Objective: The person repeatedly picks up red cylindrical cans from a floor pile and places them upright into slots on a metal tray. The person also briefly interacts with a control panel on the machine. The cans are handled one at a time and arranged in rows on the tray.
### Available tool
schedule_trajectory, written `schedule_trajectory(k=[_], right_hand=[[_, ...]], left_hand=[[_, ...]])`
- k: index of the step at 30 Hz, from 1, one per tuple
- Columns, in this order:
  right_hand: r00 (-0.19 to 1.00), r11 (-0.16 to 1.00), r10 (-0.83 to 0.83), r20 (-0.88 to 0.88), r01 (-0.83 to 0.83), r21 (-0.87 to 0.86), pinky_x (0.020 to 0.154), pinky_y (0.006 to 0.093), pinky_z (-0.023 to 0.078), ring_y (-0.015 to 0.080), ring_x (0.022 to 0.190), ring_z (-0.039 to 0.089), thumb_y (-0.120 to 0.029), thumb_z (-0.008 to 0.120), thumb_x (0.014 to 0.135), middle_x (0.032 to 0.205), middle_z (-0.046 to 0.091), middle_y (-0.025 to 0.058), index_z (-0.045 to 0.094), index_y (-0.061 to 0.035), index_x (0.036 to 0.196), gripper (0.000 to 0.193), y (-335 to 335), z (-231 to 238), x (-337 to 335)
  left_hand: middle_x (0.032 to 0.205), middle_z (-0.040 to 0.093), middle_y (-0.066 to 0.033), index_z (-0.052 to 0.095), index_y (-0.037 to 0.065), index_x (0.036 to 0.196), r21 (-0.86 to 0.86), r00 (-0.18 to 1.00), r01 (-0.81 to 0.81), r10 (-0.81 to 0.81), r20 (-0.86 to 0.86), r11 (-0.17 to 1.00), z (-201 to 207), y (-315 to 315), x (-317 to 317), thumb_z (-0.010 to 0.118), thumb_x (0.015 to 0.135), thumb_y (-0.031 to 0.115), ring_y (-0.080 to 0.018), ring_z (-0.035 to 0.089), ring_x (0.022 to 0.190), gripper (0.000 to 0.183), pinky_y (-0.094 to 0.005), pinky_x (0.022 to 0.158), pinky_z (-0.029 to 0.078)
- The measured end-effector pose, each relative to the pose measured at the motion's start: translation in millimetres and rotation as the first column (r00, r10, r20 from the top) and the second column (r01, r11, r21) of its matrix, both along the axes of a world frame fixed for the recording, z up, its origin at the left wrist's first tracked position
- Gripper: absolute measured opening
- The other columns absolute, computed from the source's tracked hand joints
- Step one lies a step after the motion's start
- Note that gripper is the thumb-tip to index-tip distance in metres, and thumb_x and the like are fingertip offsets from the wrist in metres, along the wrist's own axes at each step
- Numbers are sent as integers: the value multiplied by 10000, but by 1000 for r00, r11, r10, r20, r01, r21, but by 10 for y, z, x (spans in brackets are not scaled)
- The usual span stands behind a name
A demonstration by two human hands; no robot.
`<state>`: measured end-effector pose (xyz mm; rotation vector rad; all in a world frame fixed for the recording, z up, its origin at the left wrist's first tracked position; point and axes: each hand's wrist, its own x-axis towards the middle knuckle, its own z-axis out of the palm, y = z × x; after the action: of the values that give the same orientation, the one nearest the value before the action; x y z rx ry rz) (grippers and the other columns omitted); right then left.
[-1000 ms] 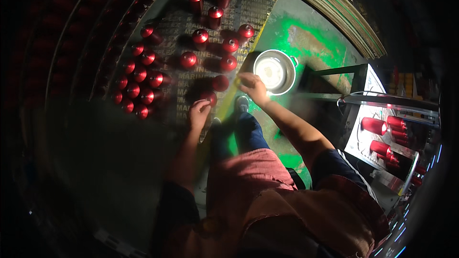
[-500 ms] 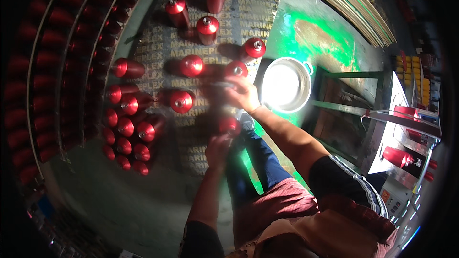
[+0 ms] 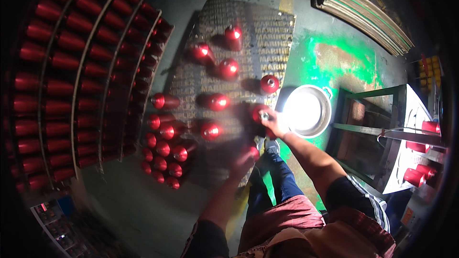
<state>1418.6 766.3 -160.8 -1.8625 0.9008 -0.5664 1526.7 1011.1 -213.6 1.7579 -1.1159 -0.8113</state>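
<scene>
My right hand (image 3: 277,125) has its fingers closed at the silver neck of a red tapered metal cylinder (image 3: 258,112) on the board's right side. Lower down, my left hand (image 3: 242,164), smeared by motion, is wrapped round another red cylinder (image 3: 253,153); only its top shows. Other red cylinders stand apart on the printed board (image 3: 244,15), among them one (image 3: 210,130) left of my hands and one (image 3: 269,84) beyond my right hand. A tight cluster of them (image 3: 162,148) is at the left.
A round metal pot (image 3: 326,107), glaring white inside, stands right of my right hand. Beyond it is a dark metal-framed stand (image 3: 366,130). Racks (image 3: 81,74) of red cylinders fill the left. Stacked sheets (image 3: 370,14) lie at the far right. My legs are below the hands.
The view has shifted, so the scene sits lower and further right. My right hand has moved onto the neck of the cylinder just ahead of it. My left hand keeps its cylinder.
</scene>
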Motion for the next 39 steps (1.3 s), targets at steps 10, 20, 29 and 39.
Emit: schedule_trajectory(k=[10,20,29,39], right_hand=[[857,981,-192,478,160,108,858,334,493,189,947,617,-148,679,829,1040,673,71,644,-68,1129,312,2247,1982,-3129],[662,750,-625,414,657,81,813,304,502,115,864,623,-114,680,801,931,692,30,679,-95,1070,269,4961,2393,-6932],[359,478,-865,350,802,358,723,270,497,68,752,585,-171,720,795,863,701,5,728,-144,1071,278,6550,1413,-8689],[255,296,-954,154,880,373,806,308,517,177,892,677,-202,706,789,997,723,92,706,-125,1121,341,7948,593,-10683]], left_hand=[[950,679,-80,649,-49,1030,-35,955,201,-203,-217,979,2225,1354,-1270,683,806,-85,-174,658,891,229,-297,799,549],[1007,694,-77,677,21,1093,-9,755,650,-644,123,760,3189,2506,-4081,708,842,112,-179,631,922,268,-312,846,504],[1033,685,-87,691,83,1103,204,489,794,-801,345,573,3410,2650,-5834,696,836,141,-207,615,946,273,-341,857,487],[940,658,-118,686,68,1021,238,-229,965,-797,559,-110,3441,2745,-8774,619,813,90,-297,615,861,219,-408,771,506]])
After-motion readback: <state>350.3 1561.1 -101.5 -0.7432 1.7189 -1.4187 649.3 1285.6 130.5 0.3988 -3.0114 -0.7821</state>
